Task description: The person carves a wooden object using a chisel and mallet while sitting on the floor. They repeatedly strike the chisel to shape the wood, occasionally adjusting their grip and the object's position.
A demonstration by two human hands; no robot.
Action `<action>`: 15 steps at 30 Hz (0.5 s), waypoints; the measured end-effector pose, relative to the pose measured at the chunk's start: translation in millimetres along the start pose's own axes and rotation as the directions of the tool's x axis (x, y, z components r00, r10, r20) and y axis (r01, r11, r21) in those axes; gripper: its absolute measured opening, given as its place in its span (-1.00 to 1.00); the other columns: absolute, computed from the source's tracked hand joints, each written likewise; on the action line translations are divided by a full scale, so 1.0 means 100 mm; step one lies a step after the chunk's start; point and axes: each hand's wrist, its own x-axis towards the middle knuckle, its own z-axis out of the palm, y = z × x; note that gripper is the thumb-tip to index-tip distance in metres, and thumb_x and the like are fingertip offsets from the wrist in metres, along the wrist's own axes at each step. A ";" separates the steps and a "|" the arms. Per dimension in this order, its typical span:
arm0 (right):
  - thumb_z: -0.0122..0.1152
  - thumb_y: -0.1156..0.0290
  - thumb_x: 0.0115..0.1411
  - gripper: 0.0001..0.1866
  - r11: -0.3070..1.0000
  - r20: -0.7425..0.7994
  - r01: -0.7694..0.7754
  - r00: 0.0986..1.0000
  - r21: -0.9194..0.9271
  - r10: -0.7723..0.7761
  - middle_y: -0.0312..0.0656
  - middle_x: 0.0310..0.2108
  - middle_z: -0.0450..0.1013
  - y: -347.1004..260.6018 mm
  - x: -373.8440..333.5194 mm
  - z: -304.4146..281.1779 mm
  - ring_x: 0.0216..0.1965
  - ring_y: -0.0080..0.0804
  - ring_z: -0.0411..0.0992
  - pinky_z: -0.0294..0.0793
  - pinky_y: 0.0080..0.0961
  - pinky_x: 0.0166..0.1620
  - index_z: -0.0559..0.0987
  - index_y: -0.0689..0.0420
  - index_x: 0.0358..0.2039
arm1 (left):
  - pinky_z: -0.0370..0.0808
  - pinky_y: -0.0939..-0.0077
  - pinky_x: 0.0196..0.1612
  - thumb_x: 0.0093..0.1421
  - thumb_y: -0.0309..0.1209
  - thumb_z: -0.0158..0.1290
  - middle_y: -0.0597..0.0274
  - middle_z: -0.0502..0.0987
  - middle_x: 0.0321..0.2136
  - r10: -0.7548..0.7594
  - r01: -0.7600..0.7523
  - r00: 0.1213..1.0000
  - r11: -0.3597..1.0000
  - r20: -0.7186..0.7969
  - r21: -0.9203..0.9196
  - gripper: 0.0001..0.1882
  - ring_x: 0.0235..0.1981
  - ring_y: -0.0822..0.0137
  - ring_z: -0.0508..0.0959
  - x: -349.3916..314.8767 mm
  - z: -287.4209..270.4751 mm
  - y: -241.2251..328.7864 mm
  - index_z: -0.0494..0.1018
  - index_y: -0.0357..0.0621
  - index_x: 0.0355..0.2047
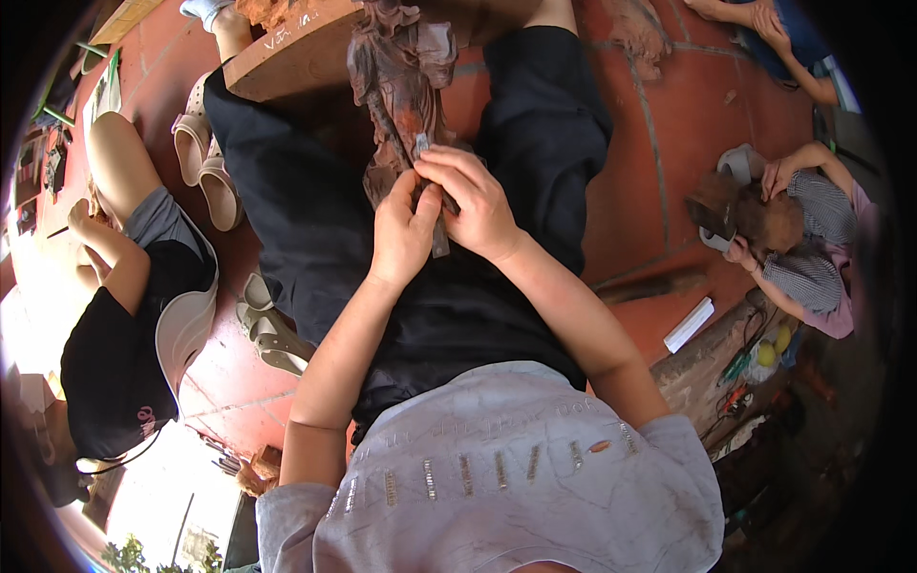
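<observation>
A dark reddish-brown carved wooden figure (403,76) with draped folds leans between my knees, its lower part toward my hands. A paler orange patch shows on its middle. My left hand (406,227) is closed at the figure's lower end, thumb and fingers pressed together; what they grip is mostly hidden. Right beside it, touching, my right hand (478,202) is closed around a narrow flat grey strip (440,241), whose end sticks out below the hands. A small pale tip shows at the right fingertips, against the wood. Whether it belongs to the strip I cannot tell.
Behind the figure stands a thick wooden slab (287,65). Pale clogs (222,196) and grey-green clogs (272,329) lie on the red tiles at left. One person (134,286) sits at left, another (812,229) at right holds a brown piece. A white box (689,325) lies near a log.
</observation>
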 end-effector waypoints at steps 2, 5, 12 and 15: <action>0.31 0.70 -0.14 -0.54 1.000 0.000 0.016 1.000 -0.021 -0.016 -0.13 -0.07 0.49 0.05 -0.02 0.06 0.02 -0.13 0.48 0.55 -0.31 0.05 0.58 0.19 -0.12 | 0.49 0.42 -0.26 0.32 -0.37 -0.01 0.02 0.58 -0.41 -0.005 0.006 1.000 0.999 0.025 -0.037 -0.74 -0.38 0.27 0.57 0.05 -0.03 -0.07 0.46 -0.32 -0.11; 0.31 0.69 -0.14 -0.53 0.999 0.034 0.036 0.999 -0.025 -0.035 -0.14 -0.09 0.49 0.03 -0.13 0.10 0.02 -0.12 0.48 0.55 -0.30 0.04 0.58 0.19 -0.12 | 0.49 0.44 -0.23 0.32 -0.38 -0.02 0.04 0.59 -0.37 -0.058 0.057 0.998 0.996 -0.017 -0.067 -0.74 -0.35 0.33 0.57 -0.10 -0.01 -0.18 0.46 -0.32 -0.09; 0.29 0.71 -0.15 -0.52 1.000 0.017 0.018 1.000 -0.015 -0.018 -0.14 -0.09 0.48 -0.01 0.01 0.02 0.02 -0.10 0.48 0.55 -0.29 0.03 0.57 0.19 -0.12 | 0.49 0.46 -0.21 0.30 -0.41 0.00 0.10 0.59 -0.35 -0.045 0.048 0.998 0.991 0.032 -0.126 -0.75 -0.33 0.39 0.55 0.02 -0.04 -0.03 0.46 -0.35 -0.11; 0.26 0.72 -0.14 -0.51 0.999 0.063 0.044 0.997 -0.030 -0.042 -0.13 -0.07 0.47 0.02 -0.10 0.10 0.06 -0.12 0.45 0.54 -0.30 0.06 0.56 0.20 -0.10 | 0.49 0.46 -0.20 0.31 -0.40 -0.01 0.11 0.59 -0.35 -0.049 0.050 0.999 0.988 0.012 -0.149 -0.75 -0.31 0.40 0.55 -0.06 -0.05 -0.24 0.46 -0.33 -0.10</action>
